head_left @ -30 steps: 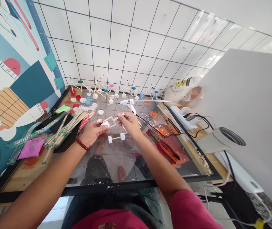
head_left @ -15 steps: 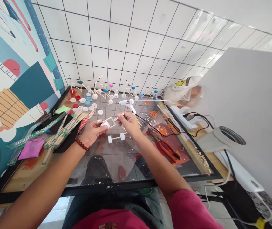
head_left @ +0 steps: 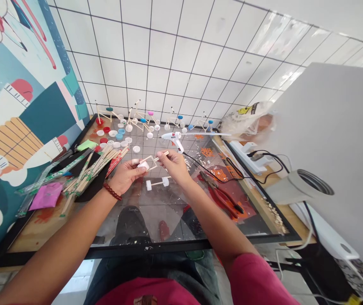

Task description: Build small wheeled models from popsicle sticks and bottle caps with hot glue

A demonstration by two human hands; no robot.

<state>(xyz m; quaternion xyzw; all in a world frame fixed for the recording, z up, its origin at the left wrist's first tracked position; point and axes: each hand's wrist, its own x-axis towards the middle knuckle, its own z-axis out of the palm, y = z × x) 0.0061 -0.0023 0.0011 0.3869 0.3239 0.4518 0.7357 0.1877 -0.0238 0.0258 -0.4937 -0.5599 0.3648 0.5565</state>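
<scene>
Above the glass tabletop, my left hand [head_left: 128, 174] pinches a white bottle cap [head_left: 143, 165] that is joined to a small frame of wooden sticks [head_left: 151, 159]. My right hand [head_left: 172, 163] has its thumb and fingers closed on a short wooden stick [head_left: 165, 153] at the frame's right end. Whether the stick is fixed to the frame, I cannot tell. Just below the hands lies a wooden stick with a white cap at each end [head_left: 157, 183]. A white glue gun [head_left: 173, 137] rests beyond my right hand, its nozzle pointing left.
Several stick-and-cap models [head_left: 143, 120] stand along the tiled wall. Loose bottle caps [head_left: 116, 135] and a pile of wooden chopsticks [head_left: 87, 169] lie at left. Red-handled pliers [head_left: 224, 197] sit at right, near the glue gun's black cord [head_left: 207, 173] and a grey cylinder [head_left: 296, 186].
The whole view has shifted slightly. Both hands stay closed on the frame and stick, which have turned a little; the objects on the table keep their places.
</scene>
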